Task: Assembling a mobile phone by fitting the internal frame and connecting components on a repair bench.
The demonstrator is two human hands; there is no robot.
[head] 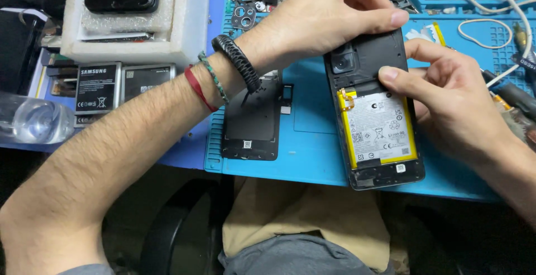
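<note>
Both hands, left hand [329,15] and right hand [446,93], grip opened phone [371,110], yellow-edged battery [378,131] exposed.

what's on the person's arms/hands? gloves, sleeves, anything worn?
Both hands bare, no gloves or rings visible. Forearms uncovered. Left hand: wrist carries a black braided band, a thin green woven cord and a red string. Right hand: nothing worn on it.

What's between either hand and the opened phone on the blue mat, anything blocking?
Nothing visible. Both hands are already on the opened phone: the left hand grips its top edge from above, and the right hand holds its right side with the thumb pressed just below the camera module. The detached back cover lies apart to the left on the blue mat.
</note>
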